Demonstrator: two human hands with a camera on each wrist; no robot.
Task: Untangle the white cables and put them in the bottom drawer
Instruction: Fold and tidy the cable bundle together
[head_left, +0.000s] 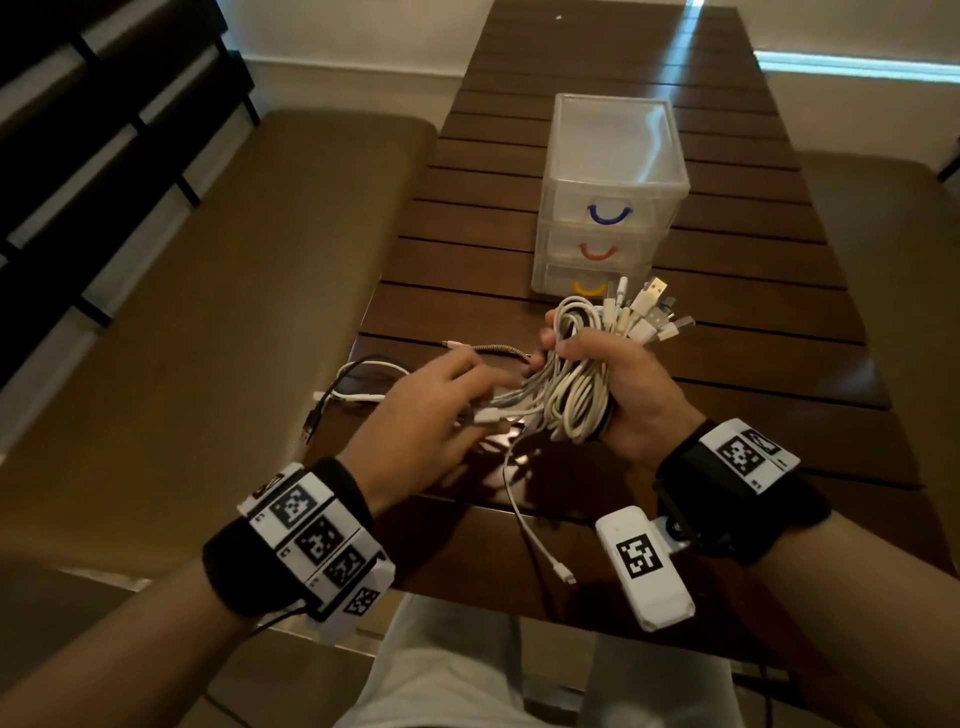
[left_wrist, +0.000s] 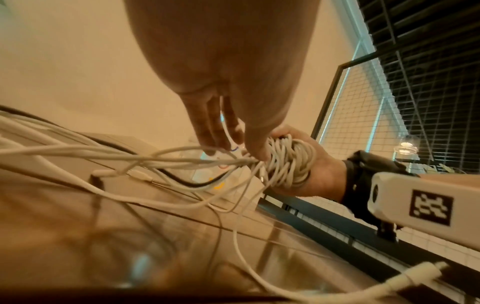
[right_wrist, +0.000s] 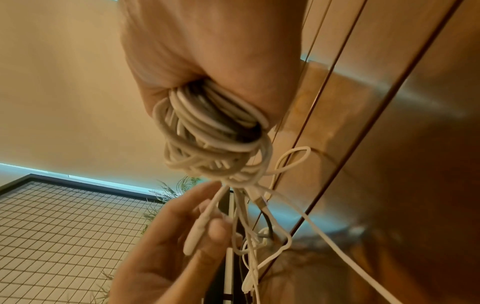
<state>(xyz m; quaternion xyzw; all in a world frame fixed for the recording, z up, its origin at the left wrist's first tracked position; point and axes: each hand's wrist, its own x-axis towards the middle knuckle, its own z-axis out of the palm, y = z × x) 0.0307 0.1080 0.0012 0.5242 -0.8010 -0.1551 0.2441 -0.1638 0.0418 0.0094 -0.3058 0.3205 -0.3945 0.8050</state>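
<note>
My right hand (head_left: 597, 358) grips a thick coiled bundle of white cables (head_left: 571, 400) above the table, several plugs (head_left: 649, 312) sticking up out of the fist. My left hand (head_left: 480, 402) reaches into the loose ends under the bundle. In the right wrist view its thumb and fingers pinch a white plug (right_wrist: 194, 236) hanging from the bundle (right_wrist: 213, 131). One white cable (head_left: 524, 519) trails over the near table edge. The clear drawer unit (head_left: 613, 171) stands just beyond, its bottom drawer with the yellow handle (head_left: 589, 287) closed.
A black cable (head_left: 324, 402) and a white one (head_left: 363, 396) lie at the table's left edge, a braided cable (head_left: 488, 349) beside my left fingers. The wooden slat table (head_left: 753, 338) has cushioned benches (head_left: 208, 312) on both sides.
</note>
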